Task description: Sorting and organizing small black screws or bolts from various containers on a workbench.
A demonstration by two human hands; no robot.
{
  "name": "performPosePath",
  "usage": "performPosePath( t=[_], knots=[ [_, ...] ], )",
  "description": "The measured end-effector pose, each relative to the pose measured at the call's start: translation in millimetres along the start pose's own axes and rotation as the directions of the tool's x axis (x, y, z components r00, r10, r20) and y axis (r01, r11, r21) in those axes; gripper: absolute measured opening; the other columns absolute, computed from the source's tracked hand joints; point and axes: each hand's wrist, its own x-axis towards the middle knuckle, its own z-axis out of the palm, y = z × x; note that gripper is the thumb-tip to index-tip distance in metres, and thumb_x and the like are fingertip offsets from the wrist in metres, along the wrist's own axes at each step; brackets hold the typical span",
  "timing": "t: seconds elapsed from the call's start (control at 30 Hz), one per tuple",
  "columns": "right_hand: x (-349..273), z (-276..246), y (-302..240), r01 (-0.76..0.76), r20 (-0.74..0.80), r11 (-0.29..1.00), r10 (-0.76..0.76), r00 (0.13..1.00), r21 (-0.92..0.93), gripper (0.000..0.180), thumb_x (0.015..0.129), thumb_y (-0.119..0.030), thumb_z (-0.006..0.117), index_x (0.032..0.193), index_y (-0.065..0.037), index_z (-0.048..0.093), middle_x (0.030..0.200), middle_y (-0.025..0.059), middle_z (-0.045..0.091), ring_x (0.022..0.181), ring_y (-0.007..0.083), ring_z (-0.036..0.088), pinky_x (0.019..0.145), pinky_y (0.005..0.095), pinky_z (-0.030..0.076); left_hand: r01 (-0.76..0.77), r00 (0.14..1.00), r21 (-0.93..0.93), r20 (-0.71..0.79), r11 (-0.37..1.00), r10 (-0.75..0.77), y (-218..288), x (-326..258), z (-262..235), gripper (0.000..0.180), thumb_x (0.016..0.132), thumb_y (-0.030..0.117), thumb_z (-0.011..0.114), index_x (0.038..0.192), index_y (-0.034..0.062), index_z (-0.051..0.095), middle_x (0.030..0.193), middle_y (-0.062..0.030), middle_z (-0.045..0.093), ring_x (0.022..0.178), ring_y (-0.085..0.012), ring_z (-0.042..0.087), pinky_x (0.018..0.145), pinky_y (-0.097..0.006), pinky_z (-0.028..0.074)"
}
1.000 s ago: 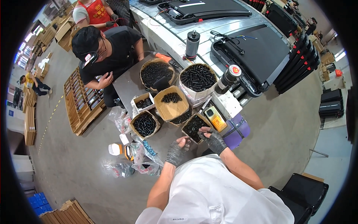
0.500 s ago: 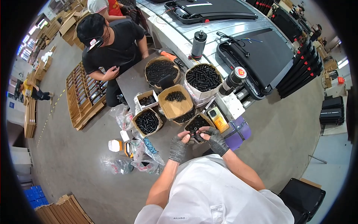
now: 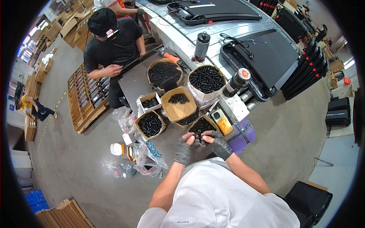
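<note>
My left hand and my right hand, both in grey fingerless gloves, meet over the near rim of a small carton of tiny black parts. Thumbs and fingers of both hands are pinched together around a small black fastener; its exact kind is too small to tell. Left of it, an open carton holds a small heap of black bolts. Another carton of black bolts stands farther left. Behind are a white bag of black bolts and a large bag of black screws.
A yellow-backed phone lies right of the small carton, beside a purple pad. Clear plastic bags cover the table's left side. An orange-handled power tool and motor cylinders stand behind. Across the table sits a co-worker in black.
My hands stay over the small carton, fingers shifting slightly around the black fastener. The co-worker in black has leaned and now touches a dark panel edge. A person in yellow at far left has moved.
</note>
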Motion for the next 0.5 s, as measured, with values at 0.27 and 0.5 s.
performPosePath(
  t=[0.27,0.5],
  knots=[
    [1,-3,-2,-0.074,0.023,0.997,0.074,0.997,-0.001,0.022,0.086,-0.014,0.064,0.104,-0.001,0.064,0.092,0.004,0.066,0.084,0.0111,0.06,0.075,0.0254,0.048,0.055,0.998,-0.077,0.032,0.996,-0.052,-3,3,0,0.029,0.088,0.014,0.065,0.112,-0.0005,0.059,0.1,-0.011,0.066,0.086,-0.018,0.063,0.079,-0.029,0.052],
    [-1,3,2,0.116,0.016,0.948,-0.117,0.993,-0.295,0.018,0.09,-0.015,0.06,0.103,-0.003,0.063,0.092,0.0018,0.065,0.081,0.0089,0.058,0.073,0.0238,0.047,0.154,0.987,-0.186,0.066,0.97,-0.144,-17,8,-4,0.029,0.09,0.016,0.062,0.113,-0.0009,0.059,0.098,-0.01,0.066,0.087,-0.0174,0.063,0.08,-0.029,0.052]
  ],
)
